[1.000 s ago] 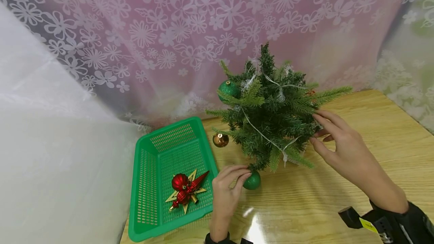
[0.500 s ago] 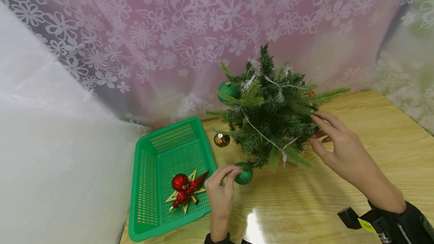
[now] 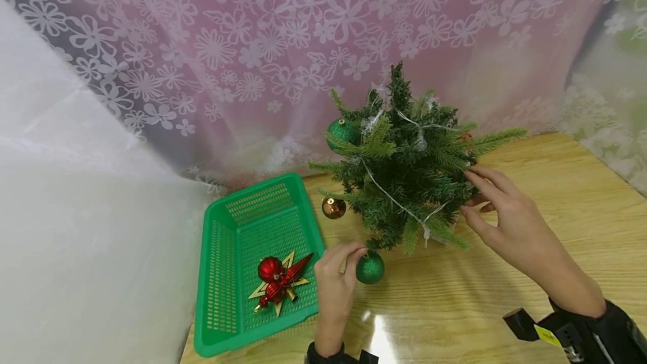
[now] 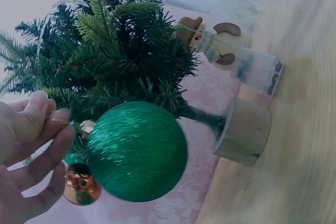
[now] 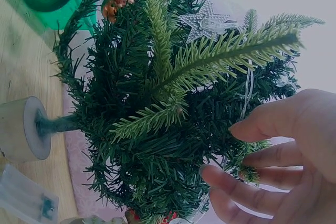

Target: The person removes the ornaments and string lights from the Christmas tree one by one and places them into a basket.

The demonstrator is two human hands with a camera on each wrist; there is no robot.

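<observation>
A small artificial Christmas tree [image 3: 409,178] stands on the table, strung with a thin light wire. At its front left branch my left hand [image 3: 336,282] pinches the gold thread [image 4: 59,120] of a glittery green bauble [image 3: 370,268]. The bauble hangs just beneath a branch tip, beside my fingertips. My right hand [image 3: 510,212] is at the tree's right side, thumb and fingers apart and loosely bent among the outer needles. Another green bauble [image 3: 342,135] and a copper bauble [image 3: 333,207] hang on the tree's left side.
Left of the tree, a green plastic basket [image 3: 202,274] holds red ornaments [image 3: 275,285] and a gold star [image 3: 299,282]. By the wooden tree base [image 4: 244,132] are a clear battery box [image 4: 257,72] and a figure in a brown hat [image 4: 202,38]. A patterned curtain [image 3: 283,60] hangs behind.
My left hand moved left with the green bauble, then slightly back right; the bauble now hangs lower, more clear of the branch tip. My right hand has barely moved.
</observation>
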